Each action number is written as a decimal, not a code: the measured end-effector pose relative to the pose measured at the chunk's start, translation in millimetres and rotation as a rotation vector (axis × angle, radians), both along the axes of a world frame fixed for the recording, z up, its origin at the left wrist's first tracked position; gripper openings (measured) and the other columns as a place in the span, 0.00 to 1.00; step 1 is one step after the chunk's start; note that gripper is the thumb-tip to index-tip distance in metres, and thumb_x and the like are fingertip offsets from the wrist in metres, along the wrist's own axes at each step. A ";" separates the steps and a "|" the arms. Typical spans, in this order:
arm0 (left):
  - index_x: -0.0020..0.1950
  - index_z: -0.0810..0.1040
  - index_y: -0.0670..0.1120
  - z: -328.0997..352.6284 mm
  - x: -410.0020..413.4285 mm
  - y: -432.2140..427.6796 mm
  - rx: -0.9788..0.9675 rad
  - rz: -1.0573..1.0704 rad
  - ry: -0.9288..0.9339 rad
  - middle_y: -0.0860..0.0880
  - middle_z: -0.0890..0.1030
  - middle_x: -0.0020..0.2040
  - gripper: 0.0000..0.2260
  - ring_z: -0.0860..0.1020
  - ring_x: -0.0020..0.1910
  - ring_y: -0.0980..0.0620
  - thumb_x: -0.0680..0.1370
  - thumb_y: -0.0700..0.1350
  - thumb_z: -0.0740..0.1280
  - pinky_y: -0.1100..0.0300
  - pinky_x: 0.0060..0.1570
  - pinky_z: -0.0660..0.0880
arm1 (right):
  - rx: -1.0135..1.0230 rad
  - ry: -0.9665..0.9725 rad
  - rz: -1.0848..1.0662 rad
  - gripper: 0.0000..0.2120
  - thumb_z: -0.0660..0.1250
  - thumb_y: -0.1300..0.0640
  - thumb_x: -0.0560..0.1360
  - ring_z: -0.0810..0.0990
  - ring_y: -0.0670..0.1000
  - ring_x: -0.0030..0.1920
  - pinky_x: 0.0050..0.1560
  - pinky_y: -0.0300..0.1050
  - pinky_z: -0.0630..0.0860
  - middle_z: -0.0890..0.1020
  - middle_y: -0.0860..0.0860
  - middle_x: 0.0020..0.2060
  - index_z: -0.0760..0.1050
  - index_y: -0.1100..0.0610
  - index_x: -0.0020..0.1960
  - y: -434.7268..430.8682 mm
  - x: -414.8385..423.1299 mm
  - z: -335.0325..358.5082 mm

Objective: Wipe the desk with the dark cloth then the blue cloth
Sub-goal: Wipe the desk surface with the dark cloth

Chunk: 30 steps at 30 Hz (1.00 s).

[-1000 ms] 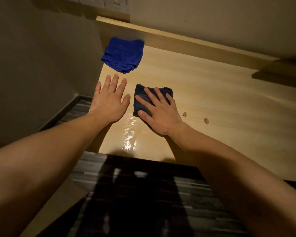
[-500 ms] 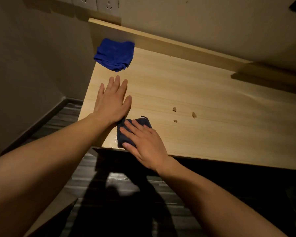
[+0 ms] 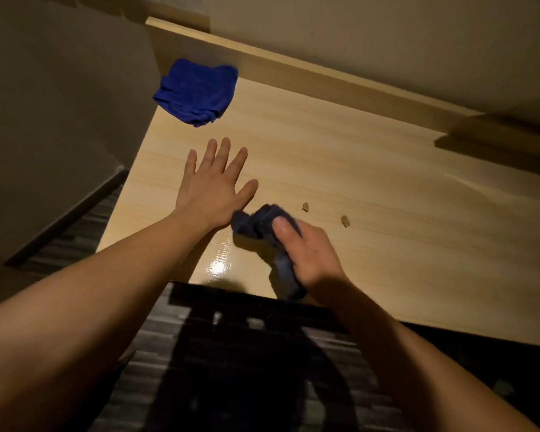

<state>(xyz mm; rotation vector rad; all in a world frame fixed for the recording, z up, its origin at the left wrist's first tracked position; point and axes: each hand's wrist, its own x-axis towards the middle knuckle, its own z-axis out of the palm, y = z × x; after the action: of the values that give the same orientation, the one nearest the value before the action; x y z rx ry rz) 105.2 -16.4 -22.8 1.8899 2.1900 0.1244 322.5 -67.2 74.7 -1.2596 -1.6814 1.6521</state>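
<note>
My right hand (image 3: 309,251) grips the dark cloth (image 3: 264,229), bunched up and lifted off the light wooden desk (image 3: 371,194) near its front edge; a tail of the cloth hangs below my palm. My left hand (image 3: 212,188) lies flat on the desk with fingers spread, just left of the cloth, holding nothing. The blue cloth (image 3: 197,92) sits folded at the desk's far left corner, beyond my left hand.
Two small crumbs (image 3: 305,207) (image 3: 344,221) lie on the desk right of the dark cloth. A wet shine (image 3: 218,266) shows near the front edge. A raised wooden back lip (image 3: 325,79) runs along the wall. Dark striped floor (image 3: 231,369) lies below.
My right hand went from pressing the flat dark cloth and dragging it toward the front edge to bunching it up and lifting it. My left hand stayed flat on the desk.
</note>
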 end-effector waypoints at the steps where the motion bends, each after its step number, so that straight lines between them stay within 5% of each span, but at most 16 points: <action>1: 0.88 0.45 0.56 0.4 1.2 0.4 -0.007 -0.001 0.010 0.46 0.44 0.88 0.36 0.42 0.87 0.44 0.83 0.71 0.40 0.37 0.83 0.42 | 0.079 -0.006 -0.037 0.12 0.59 0.58 0.87 0.76 0.40 0.30 0.35 0.28 0.69 0.81 0.46 0.31 0.79 0.53 0.47 26.6 2.4 5.4; 4: 0.88 0.44 0.57 3.2 3.8 1.4 -0.012 0.028 0.045 0.47 0.43 0.88 0.35 0.40 0.87 0.45 0.84 0.71 0.41 0.39 0.83 0.41 | 0.319 -0.117 -0.010 0.10 0.61 0.51 0.86 0.79 0.38 0.36 0.39 0.35 0.73 0.81 0.42 0.35 0.79 0.48 0.51 117.4 6.8 4.6; 9: 0.88 0.45 0.59 5.0 7.1 1.8 -0.011 0.054 0.050 0.50 0.43 0.88 0.34 0.39 0.87 0.48 0.84 0.71 0.44 0.41 0.84 0.41 | 0.680 -0.442 0.198 0.17 0.56 0.44 0.86 0.81 0.53 0.52 0.54 0.59 0.77 0.82 0.45 0.49 0.80 0.51 0.63 254.7 4.9 -31.6; 14: 0.88 0.43 0.60 5.1 7.4 4.9 -0.044 0.066 0.087 0.51 0.40 0.88 0.34 0.38 0.86 0.49 0.84 0.72 0.42 0.40 0.84 0.42 | 0.915 -0.664 0.450 0.24 0.50 0.38 0.84 0.77 0.57 0.65 0.60 0.58 0.71 0.81 0.50 0.64 0.75 0.49 0.69 329.2 -7.7 -62.2; 17: 0.87 0.43 0.61 5.9 6.5 5.9 -0.063 0.071 0.097 0.52 0.39 0.88 0.34 0.37 0.86 0.49 0.83 0.72 0.42 0.41 0.84 0.42 | 0.956 -0.764 0.558 0.27 0.49 0.35 0.84 0.64 0.53 0.77 0.71 0.59 0.62 0.65 0.48 0.81 0.63 0.43 0.80 323.4 -16.7 -78.5; 21: 0.87 0.43 0.61 4.7 5.9 5.7 -0.065 0.067 0.106 0.52 0.39 0.88 0.34 0.37 0.86 0.50 0.84 0.72 0.42 0.41 0.84 0.41 | 0.909 -0.845 0.602 0.29 0.41 0.33 0.84 0.49 0.54 0.83 0.78 0.66 0.50 0.52 0.46 0.84 0.52 0.38 0.83 308.9 -16.5 -79.5; 30: 0.87 0.42 0.61 6.7 5.7 7.1 -0.068 0.078 0.097 0.52 0.40 0.88 0.34 0.37 0.86 0.50 0.83 0.72 0.41 0.42 0.84 0.40 | 0.850 -0.836 0.675 0.28 0.40 0.35 0.84 0.43 0.53 0.84 0.79 0.67 0.47 0.49 0.44 0.85 0.49 0.36 0.83 253.9 -4.4 -77.0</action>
<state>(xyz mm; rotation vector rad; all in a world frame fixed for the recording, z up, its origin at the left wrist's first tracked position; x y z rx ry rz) 110.9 -9.3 -16.2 1.8104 2.3010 -0.0277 318.0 186.7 -2.3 -0.9998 -3.0873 0.3968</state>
